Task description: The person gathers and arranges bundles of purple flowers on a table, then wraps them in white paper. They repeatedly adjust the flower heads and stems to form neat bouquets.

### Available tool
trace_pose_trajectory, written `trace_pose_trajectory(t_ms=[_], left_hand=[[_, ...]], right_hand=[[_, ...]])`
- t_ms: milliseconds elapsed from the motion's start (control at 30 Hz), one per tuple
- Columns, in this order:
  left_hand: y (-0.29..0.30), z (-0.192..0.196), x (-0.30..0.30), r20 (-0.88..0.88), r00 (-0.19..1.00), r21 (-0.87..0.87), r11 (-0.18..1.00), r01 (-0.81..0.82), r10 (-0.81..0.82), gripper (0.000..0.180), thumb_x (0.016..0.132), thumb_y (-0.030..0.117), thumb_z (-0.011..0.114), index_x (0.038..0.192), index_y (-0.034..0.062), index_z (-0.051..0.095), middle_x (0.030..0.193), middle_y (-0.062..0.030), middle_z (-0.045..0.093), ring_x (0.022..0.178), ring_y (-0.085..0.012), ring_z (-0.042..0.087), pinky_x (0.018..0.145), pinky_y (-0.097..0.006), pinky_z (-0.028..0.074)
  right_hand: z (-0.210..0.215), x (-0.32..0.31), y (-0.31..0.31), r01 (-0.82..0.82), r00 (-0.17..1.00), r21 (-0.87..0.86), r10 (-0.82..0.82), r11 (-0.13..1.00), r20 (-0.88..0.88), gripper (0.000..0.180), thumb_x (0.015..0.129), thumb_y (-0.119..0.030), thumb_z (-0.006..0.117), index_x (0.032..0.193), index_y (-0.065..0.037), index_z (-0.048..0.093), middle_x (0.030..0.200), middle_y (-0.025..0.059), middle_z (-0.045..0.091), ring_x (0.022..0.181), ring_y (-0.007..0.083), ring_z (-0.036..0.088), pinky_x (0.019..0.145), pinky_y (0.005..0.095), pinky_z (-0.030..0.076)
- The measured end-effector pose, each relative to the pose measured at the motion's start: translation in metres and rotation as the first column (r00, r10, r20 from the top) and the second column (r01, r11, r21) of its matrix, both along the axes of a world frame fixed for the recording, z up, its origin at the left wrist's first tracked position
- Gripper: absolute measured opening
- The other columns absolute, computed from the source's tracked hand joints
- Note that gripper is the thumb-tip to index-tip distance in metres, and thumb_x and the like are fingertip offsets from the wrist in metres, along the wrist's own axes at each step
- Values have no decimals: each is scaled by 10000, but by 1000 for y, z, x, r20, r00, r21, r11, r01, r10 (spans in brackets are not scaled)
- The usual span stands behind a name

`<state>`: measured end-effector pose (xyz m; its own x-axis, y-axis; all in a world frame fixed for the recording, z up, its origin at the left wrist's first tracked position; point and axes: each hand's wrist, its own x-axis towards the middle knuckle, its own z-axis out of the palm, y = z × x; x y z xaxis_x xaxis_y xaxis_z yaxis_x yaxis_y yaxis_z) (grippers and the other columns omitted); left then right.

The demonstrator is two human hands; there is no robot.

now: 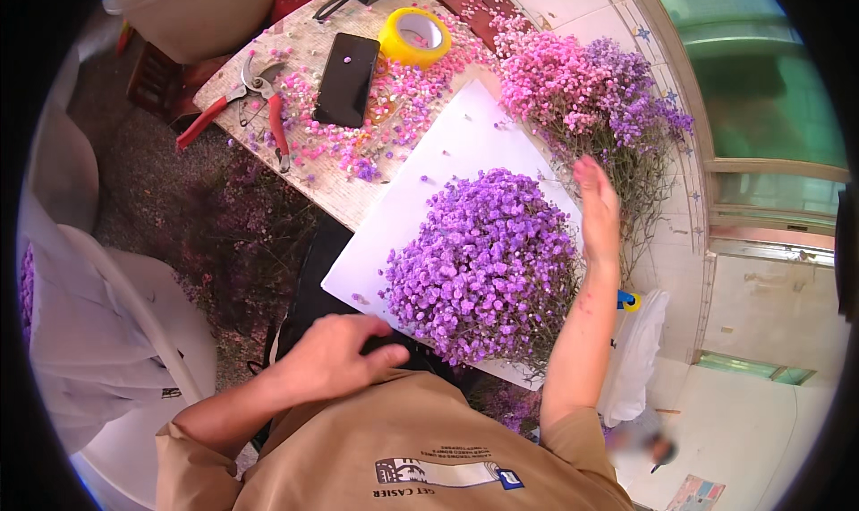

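Note:
A bunch of small purple flowers [488, 265] lies on a white sheet of paper [358, 265], which rests partly on the table and reaches over my lap. My right hand [599, 211] is at the right edge of the sheet, beside the bunch, its fingers straight and holding nothing visible. Close to my body, below the sheet's near left corner, is my left hand [344, 359]. Its thumb stands apart from the loosely bent fingers, and no object shows between them.
On the worn table [335, 193] are red-handled pruning shears [255, 99], a black phone [347, 80], a yellow tape roll [416, 37] and scattered petals. Pink and purple flower bunches [582, 90] lie at the far right. A white chair [134, 287] is at left; stems cover the floor.

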<state>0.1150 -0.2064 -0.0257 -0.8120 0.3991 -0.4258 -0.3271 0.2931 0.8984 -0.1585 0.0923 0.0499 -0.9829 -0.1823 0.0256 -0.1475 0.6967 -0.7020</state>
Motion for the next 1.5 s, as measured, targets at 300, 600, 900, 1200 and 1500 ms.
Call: trace_pose_trajectory(t_ms=[300,600,900,1200,1500], left_hand=[[83,-33,-49,371,924,712,609,-350,97,791,868,273,875,1497,3,479,1413,-140,619,1298,-242,571,1147,-402,431],[125,-59,-64,-75,992,660,751,-25,99,777,807,281,906,1466,82,546,1460,-155,587,1367,-322,520,1193,-432,385],[20,-61,-88,-174,966,63,977,206,-192,277,891,173,760,1100,-6,729,939,-172,754,875,-283,717,853,-382,552],[31,-24,-145,-589,780,191,975,-116,208,198,881,92,758,1071,38,734,983,-142,689,866,-310,670,799,-424,535],[38,-45,-147,-684,728,18,1000,-25,31,82,813,9,697,892,19,681,901,-150,666,938,-384,652,795,-473,530]], right_hand=[[-54,49,-45,-267,931,424,118,866,345,699,1049,-639,394,1294,-54,688,936,213,725,881,373,686,858,444,518],[38,120,-4,-580,795,249,471,776,384,1209,687,-565,909,1558,54,346,1515,275,469,1440,426,425,1205,494,315],[-25,143,-9,-357,902,620,430,699,35,1166,602,-423,960,1511,35,392,1448,239,501,1360,422,469,1173,534,331],[-33,169,-21,-273,916,620,396,736,-66,1170,610,-461,940,1542,-29,380,1442,208,487,1335,399,474,1139,534,344],[-41,182,-22,-221,910,617,388,755,-148,1142,618,-431,917,1532,-10,377,1446,212,475,1324,412,466,1140,542,340]])
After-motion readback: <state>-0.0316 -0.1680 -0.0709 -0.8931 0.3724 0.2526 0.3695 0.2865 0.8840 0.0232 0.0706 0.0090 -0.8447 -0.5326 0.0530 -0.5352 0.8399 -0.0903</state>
